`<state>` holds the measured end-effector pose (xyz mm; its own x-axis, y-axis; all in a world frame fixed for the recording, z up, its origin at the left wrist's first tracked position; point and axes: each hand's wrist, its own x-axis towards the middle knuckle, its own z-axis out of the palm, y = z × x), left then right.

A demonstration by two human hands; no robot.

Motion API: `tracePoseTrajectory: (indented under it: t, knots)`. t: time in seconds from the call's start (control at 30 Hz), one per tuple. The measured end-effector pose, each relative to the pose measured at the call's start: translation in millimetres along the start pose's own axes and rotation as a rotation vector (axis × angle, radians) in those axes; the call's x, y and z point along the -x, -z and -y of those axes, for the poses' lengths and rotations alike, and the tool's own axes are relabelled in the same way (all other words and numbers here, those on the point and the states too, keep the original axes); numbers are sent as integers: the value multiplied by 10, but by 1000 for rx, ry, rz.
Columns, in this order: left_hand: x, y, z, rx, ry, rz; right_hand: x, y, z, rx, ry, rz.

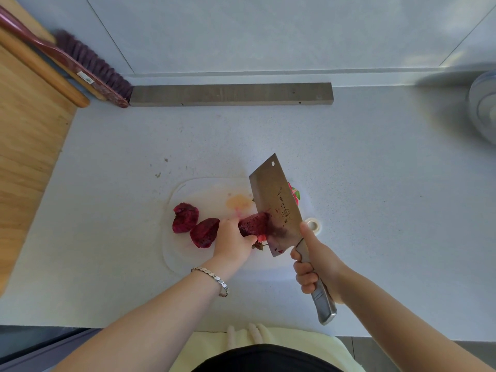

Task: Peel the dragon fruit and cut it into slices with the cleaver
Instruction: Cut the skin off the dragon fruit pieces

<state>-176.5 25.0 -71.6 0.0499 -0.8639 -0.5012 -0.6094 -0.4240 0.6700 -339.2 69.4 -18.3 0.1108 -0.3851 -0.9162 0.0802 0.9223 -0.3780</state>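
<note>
Countertop [107, 157], pale speckled, wall [241, 28] behind; white cutting board [204, 191] near front edge.
I log left hand [230, 242] gripping dragon fruit [253, 224] on board, right hand [316, 264] curled round cleaver [276, 205], blade touching fruit.

On the worktop [375, 183], the cutting board [204, 189] lies in the lower middle of the frame, with two dragon fruit pieces [185, 217] side by side at its left edge and a third piece [253, 224] in the left grip [232, 240] to their right. The cleaver [276, 205], in the right grip [316, 261], stands against that piece's right side, with peel [294, 194] behind it and a tape roll [313, 225] just off the board's right edge. A strip [230, 94] runs along the back, a brush [88, 65] lies upper left, and a bowl [484, 103] sits far right.
</note>
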Motion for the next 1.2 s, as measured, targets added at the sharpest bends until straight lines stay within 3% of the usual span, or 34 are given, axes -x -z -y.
tracePoseTrajectory:
  t: [0.5,0.9,1.07,1.2]
  knots:
    - [28,44,-119,-10,11,19,-267,-432,133,335,271,-282]
    - [36,-63,-274,-90,80,57,-198,-276,187,601,433,-368]
    - [-7,39,-238,-165,105,84,-143,-171,317,403,289,-248]
    - [18,1,-245,-60,158,141,49,-20,314,259,198,-201]
